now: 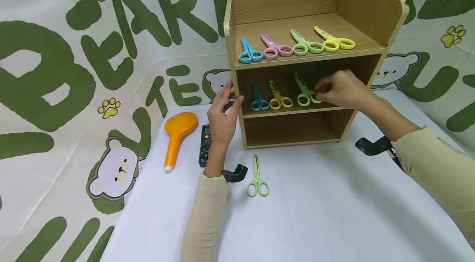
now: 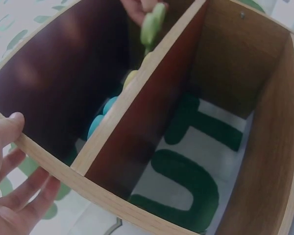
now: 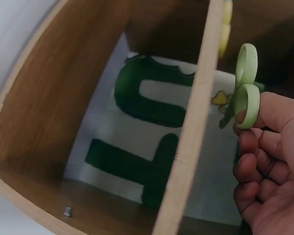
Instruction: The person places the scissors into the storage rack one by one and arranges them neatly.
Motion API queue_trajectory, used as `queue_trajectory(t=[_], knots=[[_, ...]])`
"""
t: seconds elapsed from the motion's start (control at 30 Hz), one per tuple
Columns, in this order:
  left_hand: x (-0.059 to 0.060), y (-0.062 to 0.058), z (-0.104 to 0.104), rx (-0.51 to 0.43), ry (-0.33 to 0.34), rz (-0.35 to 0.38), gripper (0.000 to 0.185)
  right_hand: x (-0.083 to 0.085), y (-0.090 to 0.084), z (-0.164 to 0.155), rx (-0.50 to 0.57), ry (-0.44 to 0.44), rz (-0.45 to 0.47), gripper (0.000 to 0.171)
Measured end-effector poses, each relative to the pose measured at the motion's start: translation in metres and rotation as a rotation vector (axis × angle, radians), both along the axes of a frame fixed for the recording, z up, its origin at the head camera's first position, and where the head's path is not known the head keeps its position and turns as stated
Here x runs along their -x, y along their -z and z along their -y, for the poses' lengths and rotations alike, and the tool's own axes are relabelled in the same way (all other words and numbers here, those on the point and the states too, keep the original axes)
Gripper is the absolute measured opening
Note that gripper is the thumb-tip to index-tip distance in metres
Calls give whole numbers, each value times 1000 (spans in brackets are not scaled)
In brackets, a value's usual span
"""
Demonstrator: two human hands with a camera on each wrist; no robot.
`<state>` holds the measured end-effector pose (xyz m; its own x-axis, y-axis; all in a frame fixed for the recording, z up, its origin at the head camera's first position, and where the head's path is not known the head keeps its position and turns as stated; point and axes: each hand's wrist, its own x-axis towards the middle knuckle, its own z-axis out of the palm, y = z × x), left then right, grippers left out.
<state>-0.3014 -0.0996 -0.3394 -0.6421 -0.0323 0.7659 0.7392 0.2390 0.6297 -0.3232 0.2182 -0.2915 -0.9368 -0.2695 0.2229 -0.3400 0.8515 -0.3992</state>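
In the head view my right hand (image 1: 343, 88) pinches a handle ring of light green scissors (image 1: 303, 86) on the middle tier of a wooden shelf (image 1: 285, 6). The right wrist view shows the thumb and index finger at the lower ring of these scissors (image 3: 254, 66), whose rings point toward the shelf front. My left hand (image 1: 222, 119) grips the shelf's left side panel, thumb at the front edge and fingers on the outer face. Left of the held scissors, on the same tier, lie yellow scissors (image 1: 275, 90) and blue scissors (image 1: 256, 93).
Along the top tier lie blue (image 1: 245, 45), pink (image 1: 268, 41), green (image 1: 298, 38) and yellow scissors (image 1: 326, 36). Another green pair of scissors (image 1: 257, 173) is on the white table before the shelf. An orange paddle-shaped object (image 1: 179, 126) and a black multimeter (image 1: 204, 146) lie at left.
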Motion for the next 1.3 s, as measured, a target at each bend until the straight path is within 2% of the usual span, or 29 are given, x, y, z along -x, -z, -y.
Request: queue_trajectory(t=[0.23, 0.4, 0.5, 0.6, 0.73, 0.87, 1.03, 1.17, 1.3], knots=[[0, 1, -4, 2, 2, -15, 50, 14, 13, -5, 4, 29, 85, 20], [0, 0, -5, 4, -1, -15, 50, 13, 15, -5, 1, 15, 82, 20], [0, 0, -5, 7, -7, -13, 49, 5, 13, -6, 12, 27, 27, 17], [0, -2, -5, 8, -12, -15, 49, -10, 12, -7, 25, 25, -72, 13], [0, -4, -4, 10, -12, -22, 49, -36, 20, -1, 28, -42, -185, 7], [4, -2, -2, 15, -17, -14, 50, -62, 41, 16, 50, -163, -213, 7], [20, 13, 2, 12, -27, -5, 52, -83, 83, 42, 88, -296, -151, 7], [28, 22, 5, 12, -14, 6, 53, -93, 115, 57, 102, -353, -80, 7], [29, 25, 6, 14, -3, 12, 52, -96, 138, 69, 109, -386, -42, 8]])
